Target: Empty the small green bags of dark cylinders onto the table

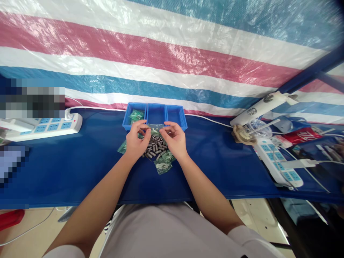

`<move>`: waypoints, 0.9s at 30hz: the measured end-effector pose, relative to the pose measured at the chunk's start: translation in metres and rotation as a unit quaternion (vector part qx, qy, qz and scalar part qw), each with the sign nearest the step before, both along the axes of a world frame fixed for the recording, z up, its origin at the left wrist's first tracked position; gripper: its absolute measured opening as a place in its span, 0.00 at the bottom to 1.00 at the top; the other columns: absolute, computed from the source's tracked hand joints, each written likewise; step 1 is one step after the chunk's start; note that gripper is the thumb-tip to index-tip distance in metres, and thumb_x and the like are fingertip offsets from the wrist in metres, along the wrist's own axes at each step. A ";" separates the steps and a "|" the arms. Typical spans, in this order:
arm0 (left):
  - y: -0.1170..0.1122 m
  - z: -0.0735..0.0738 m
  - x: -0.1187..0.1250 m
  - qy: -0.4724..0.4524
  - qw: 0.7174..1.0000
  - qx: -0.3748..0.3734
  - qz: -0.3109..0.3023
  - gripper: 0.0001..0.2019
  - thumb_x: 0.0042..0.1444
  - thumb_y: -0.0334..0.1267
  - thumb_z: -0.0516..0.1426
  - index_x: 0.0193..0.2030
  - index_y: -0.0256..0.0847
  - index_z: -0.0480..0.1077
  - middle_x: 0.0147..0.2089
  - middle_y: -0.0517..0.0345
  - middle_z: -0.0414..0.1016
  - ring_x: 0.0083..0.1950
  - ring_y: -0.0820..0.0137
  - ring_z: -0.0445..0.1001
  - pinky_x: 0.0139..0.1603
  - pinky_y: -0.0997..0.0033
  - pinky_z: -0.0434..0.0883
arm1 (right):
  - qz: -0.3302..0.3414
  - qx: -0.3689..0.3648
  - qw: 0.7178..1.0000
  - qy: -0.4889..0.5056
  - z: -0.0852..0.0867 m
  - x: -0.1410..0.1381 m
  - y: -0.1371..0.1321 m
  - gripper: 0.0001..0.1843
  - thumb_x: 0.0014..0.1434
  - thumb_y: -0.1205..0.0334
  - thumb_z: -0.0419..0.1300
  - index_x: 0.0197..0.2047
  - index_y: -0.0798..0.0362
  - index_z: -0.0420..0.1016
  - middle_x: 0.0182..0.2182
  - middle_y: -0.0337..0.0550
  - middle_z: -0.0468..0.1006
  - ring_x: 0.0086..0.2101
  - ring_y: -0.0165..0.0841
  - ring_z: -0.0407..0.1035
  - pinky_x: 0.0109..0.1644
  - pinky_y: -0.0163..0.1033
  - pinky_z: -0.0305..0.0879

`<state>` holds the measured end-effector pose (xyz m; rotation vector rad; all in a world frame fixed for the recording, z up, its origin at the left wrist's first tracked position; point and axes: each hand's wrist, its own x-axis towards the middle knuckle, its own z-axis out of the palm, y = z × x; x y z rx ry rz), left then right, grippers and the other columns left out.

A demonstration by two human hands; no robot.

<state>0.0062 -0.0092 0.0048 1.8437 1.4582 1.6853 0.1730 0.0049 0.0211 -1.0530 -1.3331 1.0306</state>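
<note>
My left hand (138, 139) and my right hand (175, 139) face each other, each pinching an edge of a small clear greenish plastic bag (156, 127). A few tiny pale pieces seem to be in it, too small to name. Beneath the hands lies a pile of small grey metal cylinders (154, 147), partly hidden by the fingers. Another small bag (162, 165), with pale slim pieces inside, rests at the near right side of the pile. Left of my left wrist, a greenish bag (122, 147) shows in part.
Just beyond the hands stands a blue three-compartment tray (156, 104), with green bags (136, 115) in its left compartment. Power strips (53, 125) lie at the left and right. A red can (302, 136) and a white bottle (258, 108) lie to the right on the blue table (215, 154).
</note>
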 end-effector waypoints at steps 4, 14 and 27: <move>0.000 0.005 -0.001 0.051 0.999 0.004 0.014 0.13 0.66 0.42 0.56 0.54 0.42 0.73 0.42 0.55 0.78 0.36 0.72 0.75 0.42 0.69 0.76 | -0.011 0.003 0.999 -0.046 0.000 0.001 -0.001 0.14 0.60 0.49 0.65 0.41 0.50 0.80 0.41 0.45 0.83 0.39 0.35 0.76 0.41 0.39 0.74; -0.003 0.007 -0.002 0.061 0.998 0.006 0.021 0.12 0.68 0.43 0.54 0.46 0.42 0.77 0.39 0.55 0.81 0.38 0.69 0.78 0.45 0.67 0.76 | 0.006 -0.009 0.999 -0.052 0.000 0.003 -0.002 0.17 0.63 0.46 0.61 0.45 0.49 0.82 0.40 0.44 0.84 0.41 0.37 0.77 0.43 0.40 0.74; -0.002 0.003 0.000 0.038 0.999 0.007 0.024 0.07 0.65 0.41 0.57 0.44 0.42 0.75 0.42 0.55 0.81 0.36 0.72 0.78 0.43 0.70 0.76 | -0.019 0.021 0.999 -0.044 0.000 0.003 0.000 0.08 0.58 0.56 0.65 0.36 0.51 0.75 0.36 0.43 0.81 0.38 0.34 0.77 0.40 0.38 0.73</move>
